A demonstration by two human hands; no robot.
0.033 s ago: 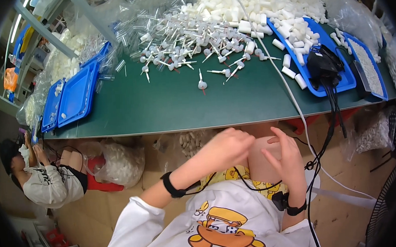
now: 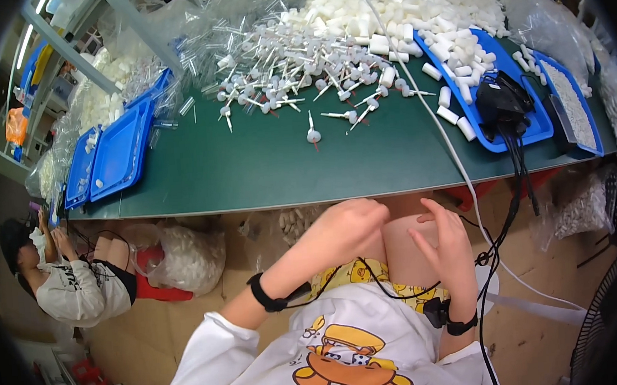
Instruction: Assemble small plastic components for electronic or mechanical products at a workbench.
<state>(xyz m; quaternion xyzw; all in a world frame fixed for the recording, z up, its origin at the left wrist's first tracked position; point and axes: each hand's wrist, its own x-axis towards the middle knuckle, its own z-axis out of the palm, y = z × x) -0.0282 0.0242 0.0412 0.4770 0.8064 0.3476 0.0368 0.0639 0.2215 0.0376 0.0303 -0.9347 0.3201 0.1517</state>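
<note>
My left hand [image 2: 356, 225] is above my lap, just in front of the table edge. Its fingers are curled in, and whatever they may hold is hidden. A short gap to the right, my right hand [image 2: 444, 237] is raised with thumb and fingers apart, nothing visible between them. On the green table [image 2: 235, 172] ahead lies a heap of small white-stemmed parts with pale round heads and thin red tips [image 2: 299, 64]. One such part [image 2: 313, 131] lies by itself nearer to me.
Behind the heap are white cylinders [image 2: 395, 4] and clear plastic tubes [image 2: 205, 42]. A blue tray [image 2: 491, 142] at right bears cylinders and a black device [image 2: 506, 100]. Cables run down beside my right arm. Another person [image 2: 79, 287] sits at left, near blue trays [image 2: 123, 152].
My left hand has shifted slightly left, a little farther from my right hand. The right hand stays where it was. The parts on the table look the same.
</note>
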